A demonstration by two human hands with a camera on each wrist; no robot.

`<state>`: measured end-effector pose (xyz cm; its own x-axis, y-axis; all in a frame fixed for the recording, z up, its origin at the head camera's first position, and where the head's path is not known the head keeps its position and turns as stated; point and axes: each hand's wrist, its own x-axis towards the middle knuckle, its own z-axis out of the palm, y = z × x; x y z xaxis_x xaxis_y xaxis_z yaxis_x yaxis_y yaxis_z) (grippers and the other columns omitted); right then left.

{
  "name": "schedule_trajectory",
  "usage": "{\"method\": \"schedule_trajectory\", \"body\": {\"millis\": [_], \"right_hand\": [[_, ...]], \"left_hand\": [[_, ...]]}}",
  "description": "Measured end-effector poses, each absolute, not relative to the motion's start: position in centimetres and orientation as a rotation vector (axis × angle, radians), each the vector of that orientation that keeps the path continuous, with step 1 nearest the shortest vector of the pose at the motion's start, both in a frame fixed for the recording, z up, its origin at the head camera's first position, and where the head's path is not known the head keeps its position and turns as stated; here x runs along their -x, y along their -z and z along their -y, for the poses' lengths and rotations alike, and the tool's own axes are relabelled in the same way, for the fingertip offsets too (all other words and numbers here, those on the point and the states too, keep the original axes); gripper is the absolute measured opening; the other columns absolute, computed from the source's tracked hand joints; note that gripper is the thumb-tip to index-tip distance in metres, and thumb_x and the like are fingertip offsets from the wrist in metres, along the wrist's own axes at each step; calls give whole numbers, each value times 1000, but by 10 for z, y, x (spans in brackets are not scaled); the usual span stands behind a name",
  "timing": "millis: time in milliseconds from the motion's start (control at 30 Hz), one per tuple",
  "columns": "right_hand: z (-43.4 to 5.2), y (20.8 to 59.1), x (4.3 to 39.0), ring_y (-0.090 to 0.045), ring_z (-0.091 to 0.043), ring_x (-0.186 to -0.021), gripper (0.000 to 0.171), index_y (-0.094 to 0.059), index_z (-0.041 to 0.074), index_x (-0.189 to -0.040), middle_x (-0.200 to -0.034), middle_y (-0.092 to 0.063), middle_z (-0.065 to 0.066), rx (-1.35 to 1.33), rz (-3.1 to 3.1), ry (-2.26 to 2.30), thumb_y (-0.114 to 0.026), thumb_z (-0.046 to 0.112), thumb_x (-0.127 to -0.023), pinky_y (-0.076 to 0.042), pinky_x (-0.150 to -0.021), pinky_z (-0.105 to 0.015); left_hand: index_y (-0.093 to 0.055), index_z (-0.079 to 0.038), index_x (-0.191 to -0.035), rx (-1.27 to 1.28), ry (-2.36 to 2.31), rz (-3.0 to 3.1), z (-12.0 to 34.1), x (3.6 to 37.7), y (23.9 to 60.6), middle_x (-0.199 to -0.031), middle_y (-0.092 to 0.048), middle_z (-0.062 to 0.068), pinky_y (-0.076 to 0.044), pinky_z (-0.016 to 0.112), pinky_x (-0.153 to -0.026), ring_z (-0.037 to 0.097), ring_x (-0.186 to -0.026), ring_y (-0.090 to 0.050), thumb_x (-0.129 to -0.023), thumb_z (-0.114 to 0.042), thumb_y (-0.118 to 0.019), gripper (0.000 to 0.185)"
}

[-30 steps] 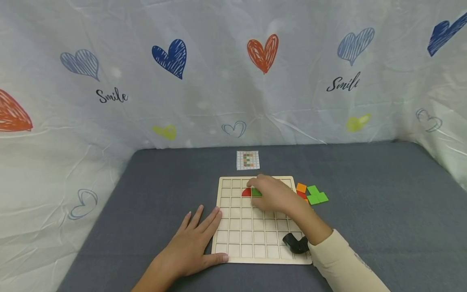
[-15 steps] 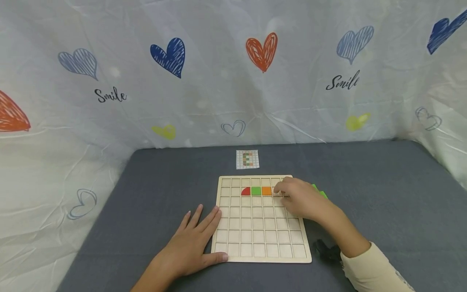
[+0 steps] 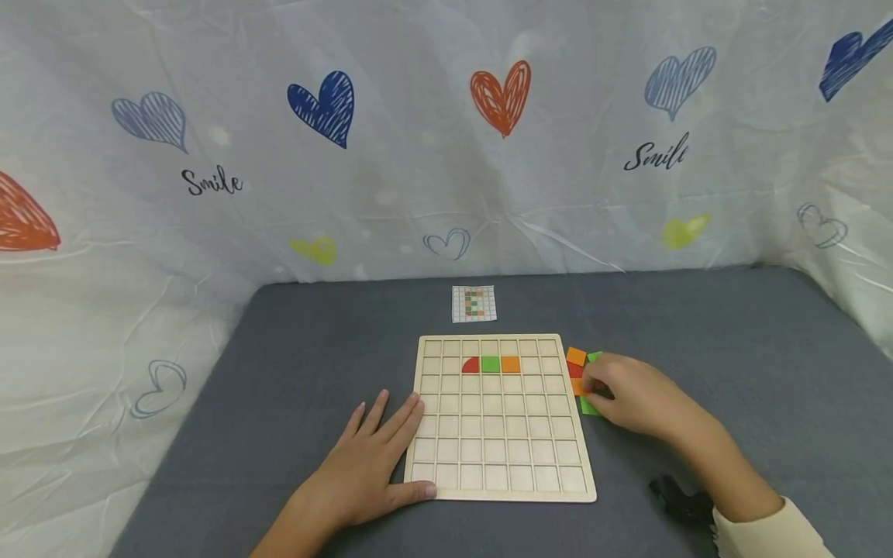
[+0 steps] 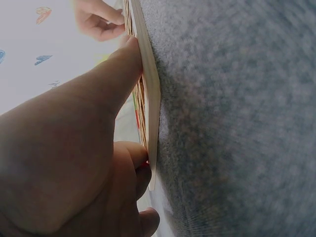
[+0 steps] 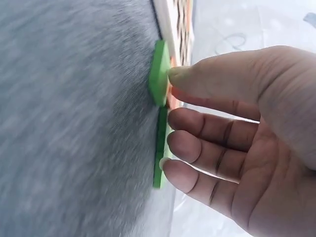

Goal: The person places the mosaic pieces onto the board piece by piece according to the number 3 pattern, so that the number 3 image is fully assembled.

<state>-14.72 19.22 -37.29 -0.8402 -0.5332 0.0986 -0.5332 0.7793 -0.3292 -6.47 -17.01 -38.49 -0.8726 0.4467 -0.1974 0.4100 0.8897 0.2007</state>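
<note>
While the left hand [image 3: 363, 473] lies flat, fingers straight, against the near-left edge of the wooden grid board [image 3: 499, 480], the right hand [image 3: 628, 399] reaches into the loose coloured tiles [image 3: 576, 357] just right of the board, fingertips on a green tile [image 5: 159, 74]. Whether it pinches that tile cannot be told. Board's second row: red quarter-circle [image 3: 471, 365], green square [image 3: 491, 364], orange square [image 3: 511, 364].

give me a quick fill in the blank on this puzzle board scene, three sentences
1. The wooden grid board holds ____ coloured tiles, all in one row.
2. The middle tile of that row is ____.
3. The left hand lies flat at the board's ____ edge, while the right hand touches the loose tiles beside it.

Missing words: three; green; left
</note>
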Motion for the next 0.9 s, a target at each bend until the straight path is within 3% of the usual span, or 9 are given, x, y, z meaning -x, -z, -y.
{"method": "schedule_trajectory", "body": {"millis": [200, 400, 900], "right_hand": [[-202, 374, 139, -40, -5, -58, 24, -52, 28, -64, -61, -43, 16, 884, -2965, 523, -68, 14, -74, -35, -53, -23], [-207, 377, 135, -45, -5, -65, 15, -60, 25, -76, -72, -49, 15, 894, -2956, 538, -73, 19, -72, -40, -59, -26], [-213, 376, 135, -48, -6, -68, 16, -63, 20, -82, -76, -52, 13, 894, -2940, 545, -68, 11, -71, -42, -60, -27]], "left_hand": [[-9, -20, -147, -653, -223, -2833, 170, 64, 385, -150, -5, -6, -4, 54, -104, 31, -135, 2, -76, -76, -36, 95], [-9, -19, -147, -659, -228, -2836, 170, 64, 385, -150, -5, -5, -3, 54, -104, 31, -135, 2, -76, -76, -37, 95], [-9, -20, -147, -656, -214, -2846, 170, 64, 388, -150, -5, -6, -3, 54, -104, 30, -135, 3, -75, -77, -35, 95]]}}
